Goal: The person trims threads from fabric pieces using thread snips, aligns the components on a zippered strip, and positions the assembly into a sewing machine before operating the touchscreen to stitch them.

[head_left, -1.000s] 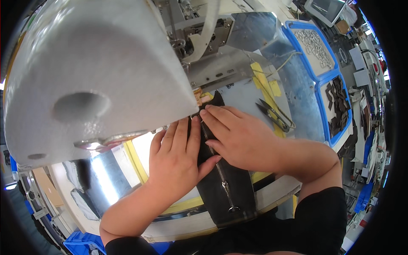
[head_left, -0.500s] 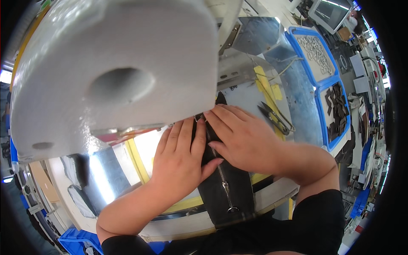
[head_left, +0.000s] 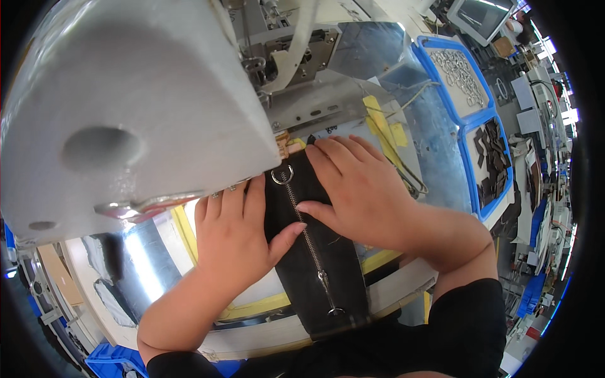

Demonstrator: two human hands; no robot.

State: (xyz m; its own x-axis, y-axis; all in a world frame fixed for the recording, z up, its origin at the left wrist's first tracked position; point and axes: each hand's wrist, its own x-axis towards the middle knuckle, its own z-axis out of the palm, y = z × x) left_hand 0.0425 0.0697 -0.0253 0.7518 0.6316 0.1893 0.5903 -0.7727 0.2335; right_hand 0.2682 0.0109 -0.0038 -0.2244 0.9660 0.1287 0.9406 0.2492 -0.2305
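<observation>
A black fabric piece with a metal zipper lies under the white sewing machine head. A metal ring sits at the zipper's upper end, another at its lower end. My left hand rests open on the left part of the fabric, fingertips near the machine head's lower edge, thumb beside the zipper. My right hand lies open on the right part, fingers reaching up to the fabric's top, thumb at the zipper. The scissors are mostly hidden behind my right hand.
Yellow tape strips and cords lie on the machine bed. On the right, one blue tray holds metal rings, another dark pieces. A blue crate is at lower left. A screen and cluttered benches stand beyond.
My hands have moved apart: the left to the left, the right upward, its fingers now at the fabric's top. The upper ring shows between them, and the scissors have become mostly covered.
</observation>
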